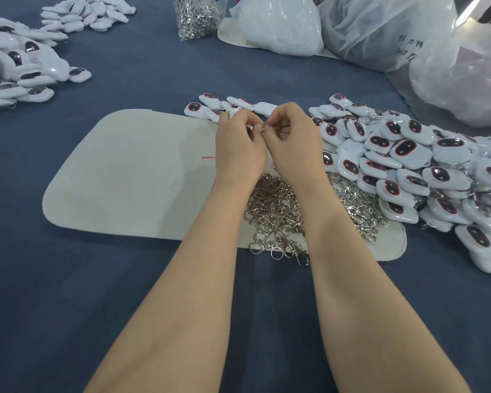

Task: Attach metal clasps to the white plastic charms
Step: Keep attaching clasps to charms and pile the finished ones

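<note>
Left hand (240, 146) and right hand (292, 143) meet at twelve o'clock of the clasp pile (281, 211), fingers (272, 120) pinching one clasp (263, 126) between them; charms (408, 165) heaped at three o'clock look light, glossy, likely slippery, best gripped by edges.

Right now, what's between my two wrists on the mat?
In the head view, a heap of loose metal clasps lies on the white mat, between the wrists of your left hand and right hand.

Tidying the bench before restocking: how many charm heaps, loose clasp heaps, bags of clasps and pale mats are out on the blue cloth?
Charm heaps: 3
Loose clasp heaps: 1
Bags of clasps: 1
Pale mats: 2
Total: 7
</note>
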The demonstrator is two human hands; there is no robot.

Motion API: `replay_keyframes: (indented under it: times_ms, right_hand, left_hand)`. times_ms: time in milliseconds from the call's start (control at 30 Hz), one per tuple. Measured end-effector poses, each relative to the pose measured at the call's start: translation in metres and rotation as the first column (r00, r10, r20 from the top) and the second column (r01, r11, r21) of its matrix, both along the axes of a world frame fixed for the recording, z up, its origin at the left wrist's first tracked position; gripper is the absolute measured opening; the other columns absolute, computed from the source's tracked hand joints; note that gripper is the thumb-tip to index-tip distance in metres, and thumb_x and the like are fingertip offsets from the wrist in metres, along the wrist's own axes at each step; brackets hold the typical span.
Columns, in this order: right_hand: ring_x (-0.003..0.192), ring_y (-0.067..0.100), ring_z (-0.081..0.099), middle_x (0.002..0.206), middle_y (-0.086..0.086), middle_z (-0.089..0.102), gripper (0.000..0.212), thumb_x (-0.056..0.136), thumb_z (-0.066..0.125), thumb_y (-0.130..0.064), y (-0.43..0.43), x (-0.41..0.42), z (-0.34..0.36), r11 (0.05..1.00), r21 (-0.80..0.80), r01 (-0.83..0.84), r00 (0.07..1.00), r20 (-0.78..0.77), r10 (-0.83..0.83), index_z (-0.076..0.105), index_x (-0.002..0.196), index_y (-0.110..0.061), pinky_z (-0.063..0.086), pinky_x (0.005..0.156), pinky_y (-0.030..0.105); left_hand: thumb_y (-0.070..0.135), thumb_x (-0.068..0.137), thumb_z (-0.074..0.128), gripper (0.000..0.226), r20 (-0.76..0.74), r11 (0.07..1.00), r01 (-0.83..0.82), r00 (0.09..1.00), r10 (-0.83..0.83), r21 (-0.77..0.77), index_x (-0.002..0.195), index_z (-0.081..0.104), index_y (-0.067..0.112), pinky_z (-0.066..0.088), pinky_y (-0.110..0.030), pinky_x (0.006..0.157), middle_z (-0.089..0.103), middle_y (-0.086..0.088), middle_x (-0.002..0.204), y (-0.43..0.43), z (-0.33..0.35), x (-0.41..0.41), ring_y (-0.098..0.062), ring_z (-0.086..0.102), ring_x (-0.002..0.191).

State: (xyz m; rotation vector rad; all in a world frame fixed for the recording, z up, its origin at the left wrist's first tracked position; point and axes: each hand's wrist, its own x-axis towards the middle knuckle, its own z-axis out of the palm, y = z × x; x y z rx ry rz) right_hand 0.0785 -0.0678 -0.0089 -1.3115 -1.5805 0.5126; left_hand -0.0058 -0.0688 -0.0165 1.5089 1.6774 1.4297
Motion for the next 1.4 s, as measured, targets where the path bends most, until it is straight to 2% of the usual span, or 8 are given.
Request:
replay_keyframes:
  times_ms: [233, 367, 467, 567, 800, 1033, 1167, 1400]
  right_hand:
    - [0.069, 0.011, 0.047, 0.072, -0.009, 0.052, 0.014, 0.081, 0.055, -0.001, 0.003, 0.003, -0.002, 0.998, 0.011, 0.059, 0.998, -0.007, -0.059, 0.05, 0.082, -0.014, 0.044, 0.07, 0.025]
    - [0.062, 0.003, 0.044, 0.07, -0.013, 0.05, 0.012, 0.083, 0.052, -0.002, 0.006, 0.009, -0.005, 0.985, -0.009, 0.171, 0.985, -0.021, -0.171, 0.053, 0.086, -0.013, 0.038, 0.063, 0.014]
    - [0.064, 0.007, 0.045, 0.071, -0.01, 0.051, 0.011, 0.082, 0.052, -0.002, 0.007, 0.01, -0.007, 0.982, -0.019, 0.189, 0.982, -0.019, -0.189, 0.057, 0.089, -0.009, 0.039, 0.065, 0.018]
    - [0.067, 0.01, 0.046, 0.074, -0.006, 0.053, 0.012, 0.082, 0.052, -0.001, 0.006, 0.01, -0.006, 0.982, -0.014, 0.189, 0.982, -0.015, -0.19, 0.057, 0.089, -0.009, 0.04, 0.065, 0.018]
    - [0.068, 0.009, 0.047, 0.071, -0.01, 0.052, 0.012, 0.081, 0.053, -0.001, 0.007, 0.011, -0.007, 0.983, -0.019, 0.185, 0.983, 0.015, -0.184, 0.057, 0.09, -0.009, 0.041, 0.067, 0.02]
    - [0.067, 0.008, 0.045, 0.076, -0.005, 0.053, 0.01, 0.081, 0.055, -0.003, 0.007, 0.01, -0.01, 0.988, 0.001, 0.157, 0.984, 0.089, -0.156, 0.055, 0.088, -0.01, 0.039, 0.065, 0.02]
    - [0.071, 0.015, 0.045, 0.083, 0.004, 0.057, 0.008, 0.083, 0.054, -0.004, 0.008, 0.009, -0.011, 0.99, 0.017, 0.138, 0.975, 0.171, -0.139, 0.055, 0.088, -0.009, 0.037, 0.066, 0.025]
    - [0.077, 0.017, 0.049, 0.09, 0.007, 0.06, 0.012, 0.085, 0.049, -0.001, 0.006, 0.007, -0.008, 0.995, 0.026, 0.095, 0.975, 0.197, -0.098, 0.056, 0.092, -0.008, 0.042, 0.072, 0.028]
  left_hand:
    - [0.01, 0.092, 0.053, 0.01, 0.08, 0.999, 0.035, 0.996, -0.035, 0.009, 0.096, 0.061, 0.014, 0.039, -0.019, 0.078, 0.062, -0.007, 0.109, -0.003, 0.004, 0.001, -0.014, 0.054, 0.082]
    - [0.009, 0.09, 0.049, 0.03, 0.322, 0.995, 0.094, 0.943, -0.082, -0.019, 0.118, 0.042, 0.015, 0.048, -0.035, 0.08, 0.06, -0.005, 0.105, -0.006, 0.011, 0.003, -0.025, 0.058, 0.077]
    - [0.008, 0.087, 0.047, 0.027, 0.43, 0.984, 0.172, 0.893, -0.132, -0.054, 0.11, 0.036, 0.017, 0.049, -0.024, 0.069, 0.057, -0.001, 0.095, -0.008, 0.012, 0.005, -0.014, 0.058, 0.063]
    - [0.008, 0.089, 0.047, 0.021, 0.405, 0.968, 0.232, 0.898, -0.174, -0.098, 0.105, 0.037, 0.017, 0.045, -0.016, 0.054, 0.057, -0.001, 0.096, -0.007, 0.009, 0.004, -0.001, 0.06, 0.05]
    - [0.011, 0.093, 0.051, 0.011, 0.364, 0.965, 0.244, 0.911, -0.195, -0.094, 0.101, 0.048, 0.02, 0.053, -0.035, 0.074, 0.063, -0.011, 0.11, -0.005, 0.004, 0.001, -0.009, 0.065, 0.054]
    - [0.013, 0.094, 0.049, 0.014, 0.293, 0.974, 0.209, 0.94, -0.173, -0.094, 0.106, 0.047, 0.019, 0.049, -0.023, 0.065, 0.064, -0.01, 0.109, -0.004, 0.002, 0.0, -0.02, 0.066, 0.076]
    - [0.015, 0.093, 0.05, 0.013, 0.247, 0.978, 0.176, 0.958, -0.144, -0.111, 0.105, 0.046, 0.019, 0.052, -0.036, 0.082, 0.064, -0.006, 0.102, -0.003, 0.002, -0.001, -0.026, 0.065, 0.089]
    - [0.012, 0.09, 0.051, 0.009, 0.258, 0.984, 0.153, 0.958, -0.127, -0.087, 0.095, 0.05, 0.02, 0.049, -0.031, 0.071, 0.061, 0.001, 0.081, -0.002, 0.004, -0.003, -0.021, 0.063, 0.072]
